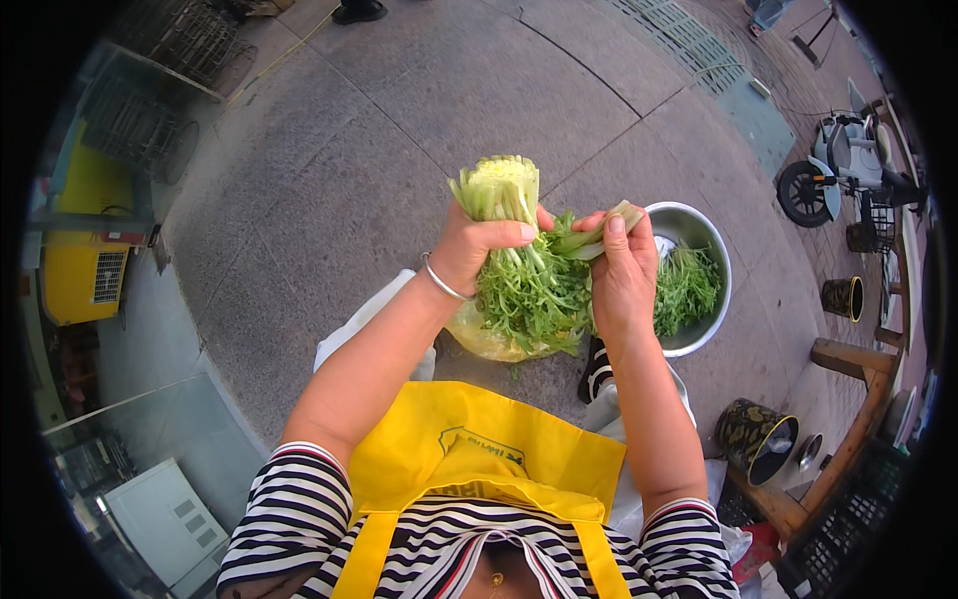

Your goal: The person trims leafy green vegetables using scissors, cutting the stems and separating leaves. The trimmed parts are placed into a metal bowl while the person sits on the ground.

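My left hand (479,243), with a silver bangle at the wrist, grips a head of frisée-like leafy greens (501,195) by its pale stalks, cut base up and frilly leaves hanging down. In my right hand (625,262) are a few pale stalks (587,243), pinched between thumb and fingers; their leafy ends reach toward the bunch. Below the leaves a yellowish plastic bag (479,337) lies on the ground. Just right of my right hand stands a round metal basin (722,299) holding loose green leaves (685,292). A yellow apron (486,419) covers my lap.
Paved ground (359,187) spreads ahead. On the right are a patterned bin (756,442), a smaller bucket (843,298), a wooden frame (861,449) and a parked scooter (838,172). Glass panels and a yellow appliance (82,277) stand at left. A dark shoe (359,10) shows at the top.
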A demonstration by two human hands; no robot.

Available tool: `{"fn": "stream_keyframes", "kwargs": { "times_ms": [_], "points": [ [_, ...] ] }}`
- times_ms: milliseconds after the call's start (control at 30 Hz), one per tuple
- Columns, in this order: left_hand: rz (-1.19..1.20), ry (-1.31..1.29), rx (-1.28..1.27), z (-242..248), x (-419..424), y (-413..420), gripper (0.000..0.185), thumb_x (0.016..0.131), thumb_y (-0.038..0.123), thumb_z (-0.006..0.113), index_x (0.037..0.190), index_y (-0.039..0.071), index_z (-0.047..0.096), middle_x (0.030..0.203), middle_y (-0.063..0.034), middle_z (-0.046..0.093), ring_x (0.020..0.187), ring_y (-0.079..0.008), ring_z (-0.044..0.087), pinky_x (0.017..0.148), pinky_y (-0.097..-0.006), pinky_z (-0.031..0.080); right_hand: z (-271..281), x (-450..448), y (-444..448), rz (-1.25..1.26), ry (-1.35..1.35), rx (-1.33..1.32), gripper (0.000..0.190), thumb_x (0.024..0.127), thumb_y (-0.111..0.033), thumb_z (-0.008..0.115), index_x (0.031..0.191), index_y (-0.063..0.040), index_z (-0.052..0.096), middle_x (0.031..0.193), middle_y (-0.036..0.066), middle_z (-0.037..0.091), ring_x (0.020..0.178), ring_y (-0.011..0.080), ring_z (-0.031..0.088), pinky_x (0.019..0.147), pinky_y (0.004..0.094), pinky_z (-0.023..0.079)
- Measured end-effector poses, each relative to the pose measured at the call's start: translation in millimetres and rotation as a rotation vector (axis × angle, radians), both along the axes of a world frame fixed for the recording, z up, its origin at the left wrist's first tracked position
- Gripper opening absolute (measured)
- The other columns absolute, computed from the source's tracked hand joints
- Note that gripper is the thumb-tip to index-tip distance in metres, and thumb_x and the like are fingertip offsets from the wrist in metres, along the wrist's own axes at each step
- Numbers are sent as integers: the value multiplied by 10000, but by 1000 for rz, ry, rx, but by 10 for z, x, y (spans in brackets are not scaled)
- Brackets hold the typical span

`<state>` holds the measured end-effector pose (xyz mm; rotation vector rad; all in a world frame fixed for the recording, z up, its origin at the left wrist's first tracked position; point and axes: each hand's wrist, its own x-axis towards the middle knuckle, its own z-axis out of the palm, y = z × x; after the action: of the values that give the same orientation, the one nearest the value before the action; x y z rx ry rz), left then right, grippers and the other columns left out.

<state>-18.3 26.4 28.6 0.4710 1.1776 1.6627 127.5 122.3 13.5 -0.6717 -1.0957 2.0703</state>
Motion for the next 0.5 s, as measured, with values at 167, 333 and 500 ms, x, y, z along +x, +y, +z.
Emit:
{"fn": "stream_keyframes", "kwargs": {
  "times_ms": [167, 333, 500],
  "points": [
    [17, 199, -4, 1, -63, -21, 347, 594, 124, 669, 921, 20, 616, 827, -94, 653, 789, -201, 628, 762, -335, 493, 44, 7, 103, -187, 17, -43, 125, 986, -211, 466, 977, -89, 443, 841, 26, 515, 784, 135, 511, 746, 299, 438],
    [124, 288, -25, 16, -299, -123, 338, 585, 111, 651, 908, 20, 607, 787, -84, 636, 740, -197, 621, 722, -340, 492, 19, 221, 428, -345, 59, -160, 126, 998, -198, 427, 949, -84, 447, 767, 11, 444, 672, 122, 423, 622, 287, 386],
    [446, 512, -201, 5, -499, -192, 282, 639, 13, 633, 920, -14, 624, 778, -70, 638, 743, -163, 616, 682, -300, 490, 1, 257, 472, -420, 20, -88, 136, 1002, -194, 414, 955, -75, 459, 768, 15, 459, 674, 129, 442, 619, 295, 402]
  ]
}}
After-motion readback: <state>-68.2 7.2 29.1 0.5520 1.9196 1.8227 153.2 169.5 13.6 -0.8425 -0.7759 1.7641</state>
